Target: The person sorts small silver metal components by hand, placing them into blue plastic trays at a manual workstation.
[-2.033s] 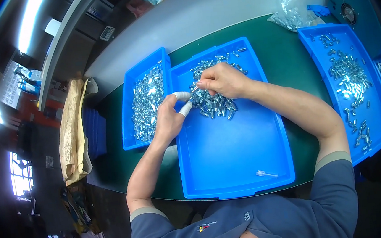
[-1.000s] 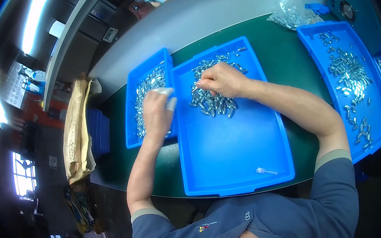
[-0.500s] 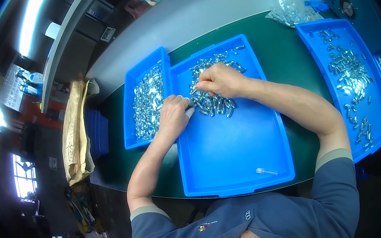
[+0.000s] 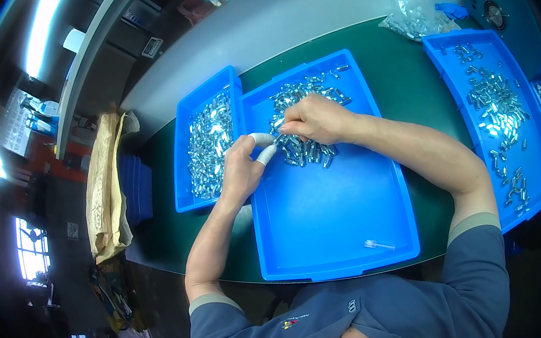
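Observation:
Over the middle blue tray [image 4: 333, 215], my hands meet at the fingertips beside a heap of small shiny metal cylinders [image 4: 308, 152]. My left hand [image 4: 241, 168] wears white covers on its thumb and forefinger, which are pinched on a small metal cylinder, partly hidden. My right hand [image 4: 318, 119] is closed, thumb against forefinger, right beside the left fingertips; what it pinches is too small to make out. A clear plastic tube [image 4: 380, 244] lies at the tray's near right corner.
Left of it, another blue tray [image 4: 181, 151] is full of similar cylinders. A third blue tray [image 4: 453, 66] with scattered cylinders sits at the right. A clear bag of parts [image 4: 413, 15] and a blue glove-like item [image 4: 452, 10] lie far right. Brown paper [image 4: 104, 185] stands at left.
My left hand has turned and its covered thumb and forefinger now reach to the right, up to my right fingertips. My right hand has shifted only slightly.

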A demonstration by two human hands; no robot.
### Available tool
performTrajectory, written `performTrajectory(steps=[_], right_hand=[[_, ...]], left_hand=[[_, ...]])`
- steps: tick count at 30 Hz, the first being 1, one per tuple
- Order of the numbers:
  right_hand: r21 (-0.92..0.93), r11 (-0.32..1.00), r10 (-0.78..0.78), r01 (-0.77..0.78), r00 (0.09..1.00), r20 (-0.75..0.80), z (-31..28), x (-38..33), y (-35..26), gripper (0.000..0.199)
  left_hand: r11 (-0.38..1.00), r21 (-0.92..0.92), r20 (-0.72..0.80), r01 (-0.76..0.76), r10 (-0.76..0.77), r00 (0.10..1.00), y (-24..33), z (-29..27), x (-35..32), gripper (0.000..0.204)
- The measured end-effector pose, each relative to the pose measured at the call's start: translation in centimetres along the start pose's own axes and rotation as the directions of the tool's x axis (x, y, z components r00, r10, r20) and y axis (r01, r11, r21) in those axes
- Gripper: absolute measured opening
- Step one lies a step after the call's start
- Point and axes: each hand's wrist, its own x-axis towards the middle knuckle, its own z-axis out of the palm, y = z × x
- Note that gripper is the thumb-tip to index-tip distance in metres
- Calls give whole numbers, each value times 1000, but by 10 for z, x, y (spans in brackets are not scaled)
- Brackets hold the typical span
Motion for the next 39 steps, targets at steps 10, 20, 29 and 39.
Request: performTrajectory(steps=[10,20,29,39], right_hand=[[-95,995,-52,41,992,-118,4,-3,-5,36],[104,995,16,3,984,-177,-1,2,3,35],[141,990,21,2,986,-163,1,1,2,36],[72,997,34,-25,990,-136,0,1,7,32]], left_hand=[[991,-31,-96,-130,126,987,-3,2,0,17],[959,280,-256,-38,113,960,-27,-42,2,20],[872,404,107,-275,253,961,-24,-3,16,25],[966,258,-22,-31,38,999,-11,7,15,15]])
